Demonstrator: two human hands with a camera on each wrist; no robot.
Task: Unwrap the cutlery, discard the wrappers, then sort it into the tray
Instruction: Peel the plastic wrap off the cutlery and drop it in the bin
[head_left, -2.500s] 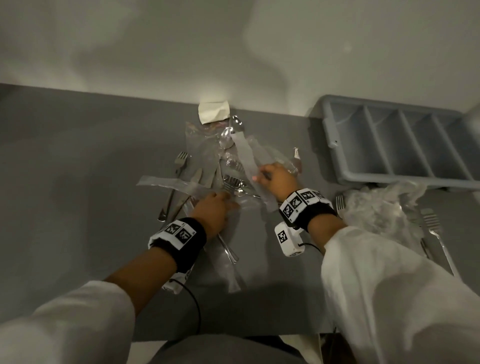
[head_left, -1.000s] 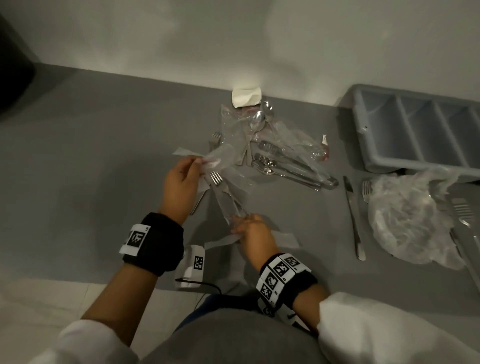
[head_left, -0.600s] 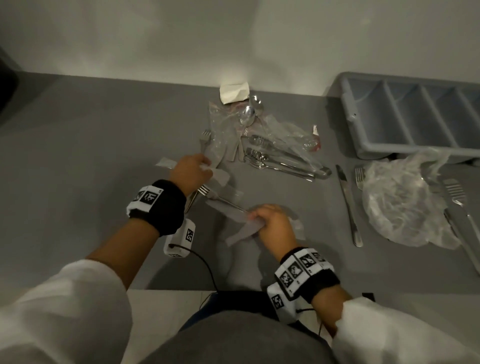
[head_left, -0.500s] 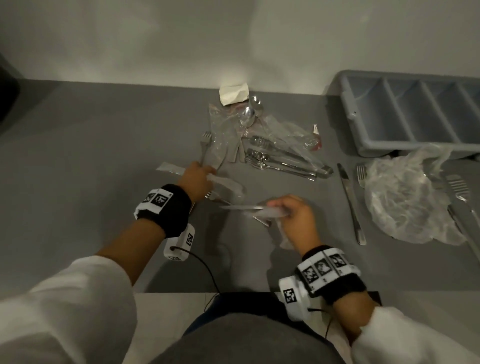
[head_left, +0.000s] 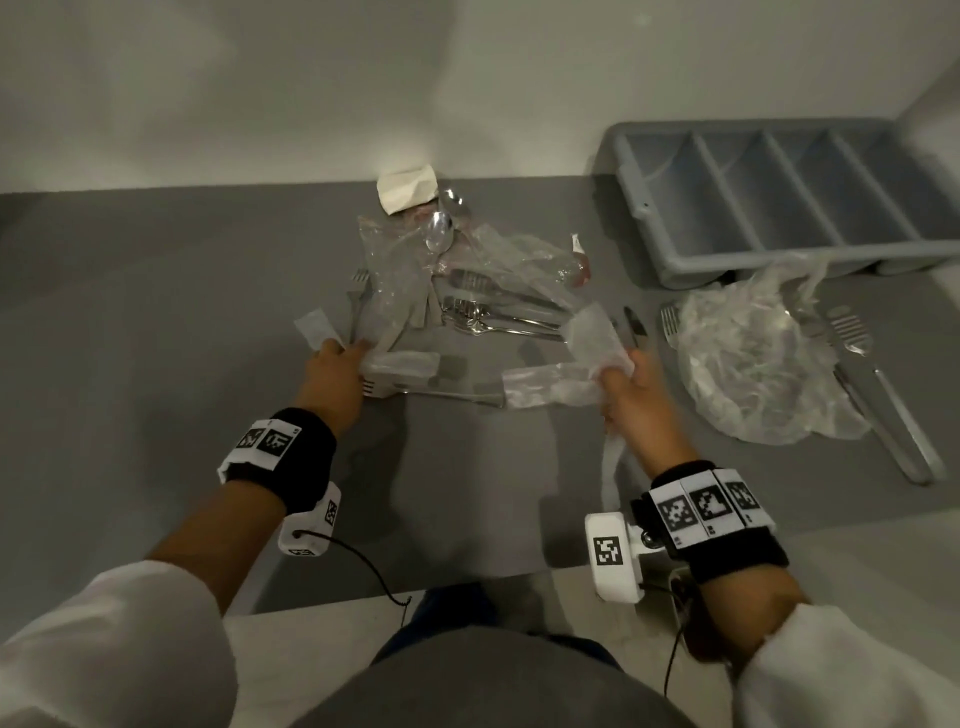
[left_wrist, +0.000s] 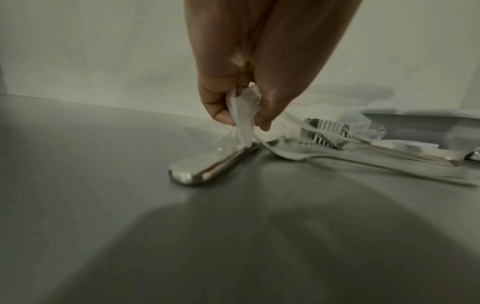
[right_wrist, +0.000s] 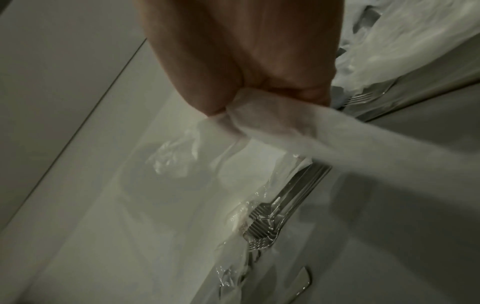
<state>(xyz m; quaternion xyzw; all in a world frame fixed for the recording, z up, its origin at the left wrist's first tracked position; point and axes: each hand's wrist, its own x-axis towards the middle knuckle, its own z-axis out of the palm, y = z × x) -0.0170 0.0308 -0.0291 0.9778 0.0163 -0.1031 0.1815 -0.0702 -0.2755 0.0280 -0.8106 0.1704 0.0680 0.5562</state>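
A: Left hand (head_left: 332, 371) pinched wrapper (head_left: 400, 364) at centre-left over a fork (head_left: 441, 396) on the tabletop (head_left: 156, 312).

B: Right hand (head_left: 631, 395) clutched stripped wrappers (head_left: 571, 364); a snag might have dragged it. Tray (head_left: 670, 260) sat empty, upper right.

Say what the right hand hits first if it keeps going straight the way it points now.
Probably the table knife: the right hand, gripping a torn plastic wrapper, points up-table, and the knife's blade lies just past its fingers. Depth is unclear; if the hand passes above it, the grey cutlery tray lies beyond.
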